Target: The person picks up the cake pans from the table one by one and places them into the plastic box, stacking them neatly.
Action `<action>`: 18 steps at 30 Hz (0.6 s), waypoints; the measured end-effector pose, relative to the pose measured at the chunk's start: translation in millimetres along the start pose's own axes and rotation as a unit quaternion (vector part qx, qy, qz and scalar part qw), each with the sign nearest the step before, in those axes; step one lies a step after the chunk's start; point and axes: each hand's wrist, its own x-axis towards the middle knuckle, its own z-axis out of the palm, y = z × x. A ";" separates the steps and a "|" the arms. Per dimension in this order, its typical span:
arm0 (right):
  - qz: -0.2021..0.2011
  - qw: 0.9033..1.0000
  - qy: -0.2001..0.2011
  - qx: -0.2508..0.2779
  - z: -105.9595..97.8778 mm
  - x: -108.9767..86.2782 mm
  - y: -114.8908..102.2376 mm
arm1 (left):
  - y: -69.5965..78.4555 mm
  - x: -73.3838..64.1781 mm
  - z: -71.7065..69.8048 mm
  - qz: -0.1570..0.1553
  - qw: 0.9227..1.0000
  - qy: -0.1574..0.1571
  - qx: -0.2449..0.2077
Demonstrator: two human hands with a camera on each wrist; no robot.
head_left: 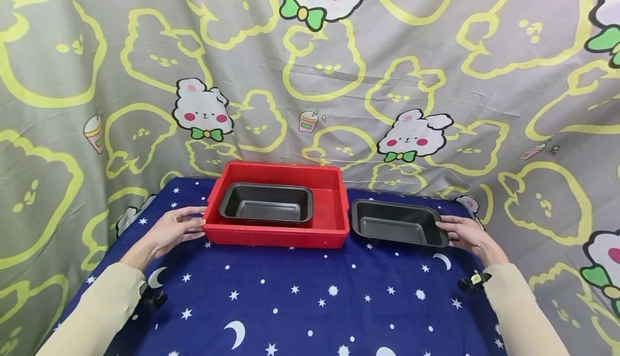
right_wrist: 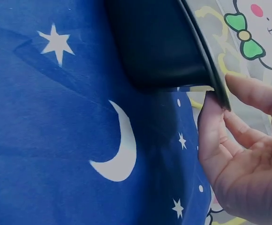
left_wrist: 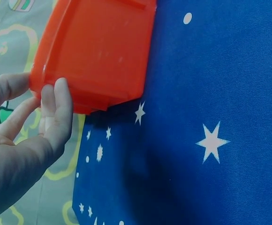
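Red tray (head_left: 325,205) on blue-clothed counter (head_left: 271,272)
Left hand (head_left: 173,230) gripping tray's left end; right hand (head_left: 469,233) pinching right end of one dark pan (head_left: 394,230) beside tray; second dark pan (head_left: 267,211) inside tray, leftward

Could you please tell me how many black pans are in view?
2. One pan is in the red bin; the other pan is to its right, its end held by the right hand. Any pan beneath the first would be hidden.
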 end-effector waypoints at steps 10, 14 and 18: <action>-0.011 0.998 -0.005 0.068 5.6 -16.3 7.3 | -0.6 -0.3 0.9 -0.002 1.000 0.003 0.001; -0.016 0.994 -0.003 0.106 8.8 -20.6 10.5 | -0.9 0.2 1.0 -0.002 1.000 0.004 0.001; -0.023 0.992 -0.001 0.125 11.6 -23.5 13.1 | -1.3 0.6 1.0 -0.001 1.000 0.005 0.001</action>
